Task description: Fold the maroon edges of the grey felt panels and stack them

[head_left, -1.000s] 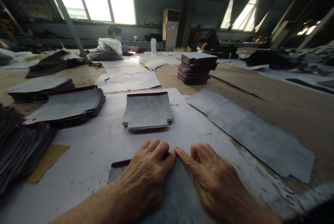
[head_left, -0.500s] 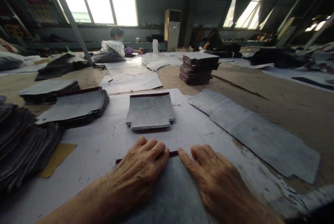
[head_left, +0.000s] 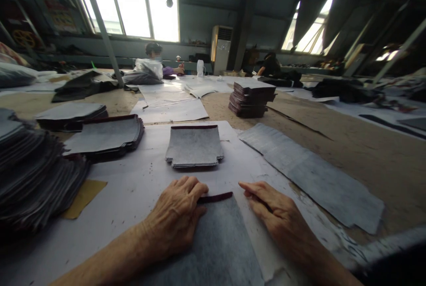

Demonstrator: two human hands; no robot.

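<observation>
Grey panel (head_left: 226, 241) lies on white paper (head_left: 126, 188), maroon strip (head_left: 216, 197) at its far edge. Left hand (head_left: 178, 210) on that edge, fingers bunched; can't tell if pinching. Right hand (head_left: 279, 215) just right of panel, fingers extended, loosely together. Beyond panel: small stack (head_left: 195, 146), then maroon stack (head_left: 250, 100).

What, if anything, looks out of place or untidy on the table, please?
Mainly the tall pile at the left: its layers fan out unevenly, unlike the neater small stack beyond the grey piece. Dark specks also dot the white paper. Nothing looks spilled.
</observation>
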